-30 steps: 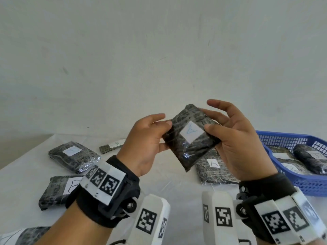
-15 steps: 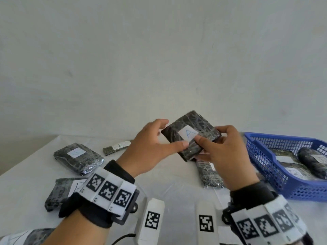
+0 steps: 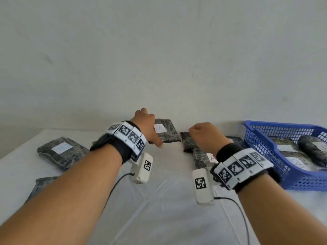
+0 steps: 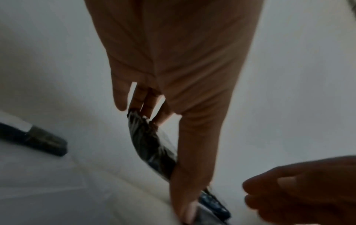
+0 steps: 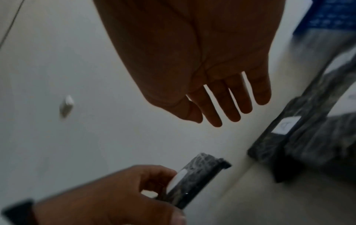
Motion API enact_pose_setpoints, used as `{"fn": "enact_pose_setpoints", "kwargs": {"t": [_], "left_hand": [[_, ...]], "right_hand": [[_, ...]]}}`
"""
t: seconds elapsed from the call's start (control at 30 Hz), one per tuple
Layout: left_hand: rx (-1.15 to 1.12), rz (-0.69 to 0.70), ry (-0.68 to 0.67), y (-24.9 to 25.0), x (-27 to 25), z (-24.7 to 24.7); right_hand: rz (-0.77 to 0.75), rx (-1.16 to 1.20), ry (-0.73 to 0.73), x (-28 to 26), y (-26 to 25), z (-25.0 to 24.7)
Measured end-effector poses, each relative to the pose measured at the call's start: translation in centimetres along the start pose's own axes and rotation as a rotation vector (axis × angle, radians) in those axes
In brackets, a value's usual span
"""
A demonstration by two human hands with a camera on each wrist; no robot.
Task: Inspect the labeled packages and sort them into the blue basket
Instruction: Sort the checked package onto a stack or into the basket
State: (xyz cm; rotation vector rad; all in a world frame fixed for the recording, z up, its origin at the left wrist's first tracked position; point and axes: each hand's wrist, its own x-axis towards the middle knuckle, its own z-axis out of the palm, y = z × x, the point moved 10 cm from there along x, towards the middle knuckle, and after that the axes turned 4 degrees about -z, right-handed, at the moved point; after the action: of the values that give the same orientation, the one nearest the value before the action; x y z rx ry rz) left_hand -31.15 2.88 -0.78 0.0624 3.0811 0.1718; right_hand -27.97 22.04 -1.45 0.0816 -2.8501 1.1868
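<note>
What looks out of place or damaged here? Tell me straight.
Nothing looks damaged or spilled. The dark plastic-wrapped packages with white labels lie scattered at varied angles on the white table; the one marked A, held at its edge by the left hand, sits outside the blue plastic mesh basket.

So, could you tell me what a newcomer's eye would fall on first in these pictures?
Probably the two outstretched arms with checkered marker wristbands: the left hand grips a dark wrapped package labeled A at the table's far edge, while the right hand hangs open beside it. Next, the blue basket at right, already holding labeled packages.
</note>
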Motion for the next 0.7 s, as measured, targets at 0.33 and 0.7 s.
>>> {"fn": "enact_pose_setpoints", "kwargs": {"t": [0.33, 0.7], "left_hand": [[-0.007, 0.142, -0.146, 2.3, 6.9, 6.6], [-0.026, 0.019, -0.142, -3.6, 6.0, 3.9]], "right_hand": [[0.014, -0.574, -0.343, 3.4, 2.9, 4.9], [-0.209, -0.634, -0.358, 1.6, -3.0, 8.5]]}}
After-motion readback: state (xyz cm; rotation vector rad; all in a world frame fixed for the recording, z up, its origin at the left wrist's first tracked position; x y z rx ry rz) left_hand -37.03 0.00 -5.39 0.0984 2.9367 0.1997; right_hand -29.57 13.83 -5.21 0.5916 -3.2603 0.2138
